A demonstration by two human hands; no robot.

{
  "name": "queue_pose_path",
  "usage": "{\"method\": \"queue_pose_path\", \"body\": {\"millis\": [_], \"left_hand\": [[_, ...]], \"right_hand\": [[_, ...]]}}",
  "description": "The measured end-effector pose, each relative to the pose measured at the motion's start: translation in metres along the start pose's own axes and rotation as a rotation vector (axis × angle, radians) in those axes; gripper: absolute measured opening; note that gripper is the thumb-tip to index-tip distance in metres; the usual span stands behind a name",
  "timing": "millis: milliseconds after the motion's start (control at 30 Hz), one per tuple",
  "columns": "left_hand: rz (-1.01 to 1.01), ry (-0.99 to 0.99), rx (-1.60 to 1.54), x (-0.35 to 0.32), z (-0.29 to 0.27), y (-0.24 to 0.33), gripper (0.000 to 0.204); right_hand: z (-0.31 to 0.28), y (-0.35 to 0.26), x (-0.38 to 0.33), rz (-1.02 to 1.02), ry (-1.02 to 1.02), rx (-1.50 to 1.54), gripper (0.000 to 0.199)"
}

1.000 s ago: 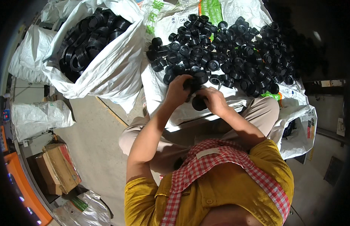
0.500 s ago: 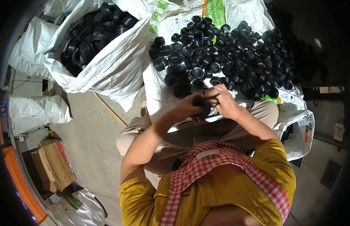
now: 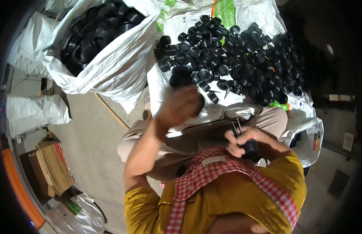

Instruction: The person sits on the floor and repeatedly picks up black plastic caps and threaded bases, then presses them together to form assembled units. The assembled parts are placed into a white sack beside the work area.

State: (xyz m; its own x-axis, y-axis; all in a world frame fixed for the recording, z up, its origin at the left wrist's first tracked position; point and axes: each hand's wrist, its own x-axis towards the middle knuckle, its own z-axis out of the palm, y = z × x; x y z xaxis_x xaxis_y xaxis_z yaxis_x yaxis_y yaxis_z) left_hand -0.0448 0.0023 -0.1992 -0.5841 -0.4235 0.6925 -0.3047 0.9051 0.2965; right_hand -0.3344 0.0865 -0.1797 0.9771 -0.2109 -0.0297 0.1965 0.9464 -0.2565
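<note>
My left hand (image 3: 179, 107), smeared by motion, hovers above the near left edge of the heap of black plastic caps (image 3: 224, 58). A dark round part (image 3: 199, 104) shows at its fingertip side and appears to be held, though blur hides the grip. Close to my apron on the right, my right hand (image 3: 243, 139) has its fingers wrapped round a black rounded piece (image 3: 250, 148). Two thin pale prongs stick up from between its fingers; whether they belong to that piece I cannot tell. Several loose caps, some with thin stalks, lie just beyond my hands.
A white woven sack (image 3: 111, 66) full of black rings (image 3: 87, 48) stands at the far left. The heap lies on a spread white sack (image 3: 161, 84). Another white sack (image 3: 309, 136) is by my right knee. A cardboard box (image 3: 54, 167) stands on the floor at left.
My hands were together over the near edge of the heap. My left hand has moved left and slightly away from me; my right has drawn back toward my apron with the black piece.
</note>
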Motion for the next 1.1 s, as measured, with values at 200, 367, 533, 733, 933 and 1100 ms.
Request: {"method": "queue_pose_path", "body": {"millis": [200, 367, 533, 733, 933, 1100], "left_hand": [[-1.02, 0.357, -1.442, -0.008, 0.032, 0.01, 0.027], [-0.971, -0.394, -0.747, 0.026, 0.028, 0.059, 0.05], [-1.222, 0.232, -1.289, 0.021, 0.03, 0.047, 0.053], [-0.919, -0.136, -0.479, 0.034, 0.019, 0.038, 0.055], [-1.257, 0.193, -1.228, 0.011, 0.038, 0.029, 0.049], [-0.786, -0.269, -0.276, 0.025, 0.016, 0.048, 0.053]], "right_hand": [[-0.008, -0.012, 0.026, -0.677, 0.692, -0.403, 0.016], [-0.055, -0.017, 0.086, -1.133, 0.675, -0.515, 0.015], [-0.053, -0.043, 0.096, -1.129, 0.872, -1.039, 0.011], [-0.062, -0.035, 0.115, -1.146, 0.941, -0.435, 0.024], [-0.051, -0.043, 0.126, -1.188, 0.929, -0.712, 0.025], [-0.126, -0.061, 0.089, -1.176, 1.555, -1.09, 0.017]]}}
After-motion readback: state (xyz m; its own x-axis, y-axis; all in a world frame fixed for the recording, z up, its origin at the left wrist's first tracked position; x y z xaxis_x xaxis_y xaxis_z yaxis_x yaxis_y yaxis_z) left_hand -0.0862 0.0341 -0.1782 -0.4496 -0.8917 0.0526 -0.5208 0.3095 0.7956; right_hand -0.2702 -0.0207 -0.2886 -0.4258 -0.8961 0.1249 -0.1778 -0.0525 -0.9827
